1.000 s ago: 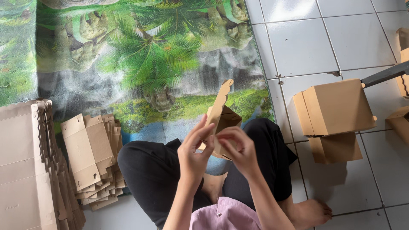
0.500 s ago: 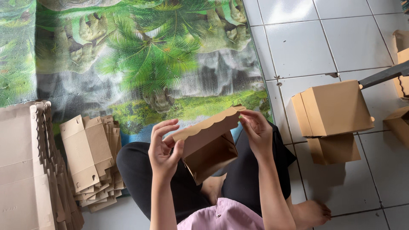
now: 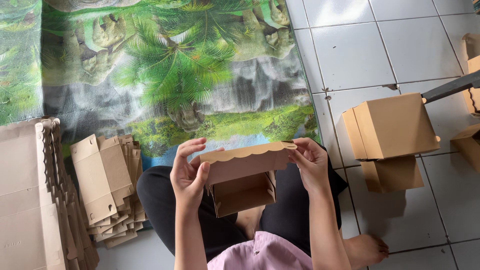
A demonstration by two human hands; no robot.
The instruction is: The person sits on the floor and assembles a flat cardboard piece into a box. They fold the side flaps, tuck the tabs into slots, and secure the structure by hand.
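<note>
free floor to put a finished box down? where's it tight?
Bare white tiles lie above the assembled boxes at right, and more below them, beside the bare foot. The printed mat is free beyond the half-folded box in the left hand and right hand. Crowded: the flat blanks and larger sheets at left.

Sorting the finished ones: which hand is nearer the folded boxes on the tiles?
Right. The right hand holds the open box on the side toward the folded boxes; the left hand grips its far side.
</note>
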